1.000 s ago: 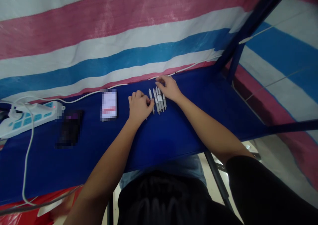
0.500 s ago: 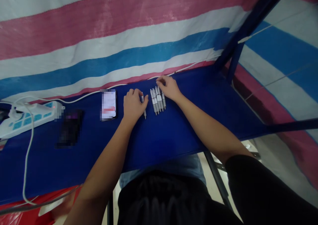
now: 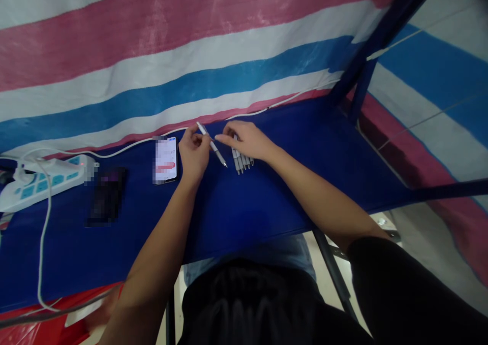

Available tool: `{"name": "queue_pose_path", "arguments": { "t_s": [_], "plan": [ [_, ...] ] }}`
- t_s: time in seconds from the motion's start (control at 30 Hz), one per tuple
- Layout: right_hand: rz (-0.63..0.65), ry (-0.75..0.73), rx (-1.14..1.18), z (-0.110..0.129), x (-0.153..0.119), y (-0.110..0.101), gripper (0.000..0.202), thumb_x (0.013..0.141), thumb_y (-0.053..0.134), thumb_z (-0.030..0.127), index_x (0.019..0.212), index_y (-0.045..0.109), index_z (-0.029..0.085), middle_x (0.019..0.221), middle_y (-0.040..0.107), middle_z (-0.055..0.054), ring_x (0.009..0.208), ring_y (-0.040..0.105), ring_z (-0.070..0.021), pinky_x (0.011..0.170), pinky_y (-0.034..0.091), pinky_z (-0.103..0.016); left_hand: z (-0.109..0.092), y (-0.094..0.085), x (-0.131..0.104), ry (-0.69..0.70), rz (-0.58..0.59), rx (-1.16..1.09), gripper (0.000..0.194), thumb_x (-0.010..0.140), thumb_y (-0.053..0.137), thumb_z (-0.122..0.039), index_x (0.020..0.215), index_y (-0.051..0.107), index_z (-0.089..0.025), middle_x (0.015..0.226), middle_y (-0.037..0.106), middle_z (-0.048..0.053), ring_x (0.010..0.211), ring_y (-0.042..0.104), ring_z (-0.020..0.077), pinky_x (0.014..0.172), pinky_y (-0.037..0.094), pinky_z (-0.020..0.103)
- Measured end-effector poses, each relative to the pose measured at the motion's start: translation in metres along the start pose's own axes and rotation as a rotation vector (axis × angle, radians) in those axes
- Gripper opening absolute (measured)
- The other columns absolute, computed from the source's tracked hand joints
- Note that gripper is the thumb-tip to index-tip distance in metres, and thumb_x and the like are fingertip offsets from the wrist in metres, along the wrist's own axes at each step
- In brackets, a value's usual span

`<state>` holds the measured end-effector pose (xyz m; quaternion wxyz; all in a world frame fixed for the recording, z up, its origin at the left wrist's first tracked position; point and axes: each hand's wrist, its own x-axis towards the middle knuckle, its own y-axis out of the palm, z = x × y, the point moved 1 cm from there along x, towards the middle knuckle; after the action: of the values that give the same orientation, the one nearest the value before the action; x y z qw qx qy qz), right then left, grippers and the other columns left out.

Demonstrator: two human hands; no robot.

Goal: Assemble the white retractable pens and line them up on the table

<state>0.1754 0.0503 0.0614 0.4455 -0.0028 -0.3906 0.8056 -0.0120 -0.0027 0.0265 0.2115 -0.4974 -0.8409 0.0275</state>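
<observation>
A white and grey pen point(image 3: 218, 153) is pinched between the thumb and fingers of my left hand point(image 3: 193, 149). It slants, with its upper end pointing to the back left and its tip to the front right. My right hand point(image 3: 246, 139) reaches in from the right, close to the held pen but seemingly apart from it. Its fingers are spread a little, and I see nothing in them. Under that hand lie several like pens point(image 3: 243, 163) side by side on the blue tabletop point(image 3: 244, 208); their upper parts are partly hidden by the hand.
Left of my left hand lies a phone point(image 3: 166, 159) with a lit screen. Farther left are a dark, blurred object point(image 3: 107, 196) and a white power strip point(image 3: 57, 180) with cables. Striped sheeting point(image 3: 190, 75) hangs behind the table, and a blue frame post point(image 3: 366, 75) stands at the right.
My left hand has lifted the single pen off the table and moved slightly left, turning the pen aslant. My right hand has shifted left from the row's far end to over the pens.
</observation>
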Motion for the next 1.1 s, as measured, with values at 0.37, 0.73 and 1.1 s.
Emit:
{"name": "queue_pose_path", "arguments": {
  "t_s": [0.37, 0.73, 1.1],
  "plan": [
    [0.481, 0.219, 0.556, 0.010, -0.003, -0.007, 0.043, 0.115, 0.047, 0.050, 0.084, 0.058, 0.022, 0.057, 0.038, 0.008, 0.050, 0.034, -0.0122, 0.054, 0.038, -0.028, -0.017, -0.004, 0.003, -0.088, 0.168, -0.455, 0.024, 0.102, 0.070, -0.049, 0.114, 0.068, -0.028, 0.123, 0.078, 0.009, 0.108, 0.077, 0.0234, 0.077, 0.058, 0.033],
    [0.227, 0.132, -0.437, 0.021, -0.003, 0.002, 0.027, 0.114, 0.052, 0.040, 0.117, 0.068, 0.019, 0.093, 0.073, -0.011, 0.083, 0.067, -0.0248, 0.076, 0.041, -0.035, -0.015, 0.001, -0.001, -0.312, -0.029, -0.589, 0.033, 0.089, 0.089, -0.042, 0.080, 0.065, -0.022, 0.088, 0.082, 0.006, 0.085, 0.078, 0.0168, 0.069, 0.051, 0.028],
    [0.006, 0.079, 0.103, -0.001, -0.002, -0.004, 0.025, 0.098, 0.076, 0.042, 0.104, 0.059, 0.024, 0.089, 0.068, -0.001, 0.075, 0.060, -0.0174, 0.073, 0.044, -0.033, -0.012, -0.001, 0.001, -0.384, -0.110, -0.672, 0.037, 0.084, 0.093, -0.041, 0.079, 0.061, -0.023, 0.078, 0.072, 0.001, 0.082, 0.077, 0.0167, 0.076, 0.054, 0.030]
  ]
}}
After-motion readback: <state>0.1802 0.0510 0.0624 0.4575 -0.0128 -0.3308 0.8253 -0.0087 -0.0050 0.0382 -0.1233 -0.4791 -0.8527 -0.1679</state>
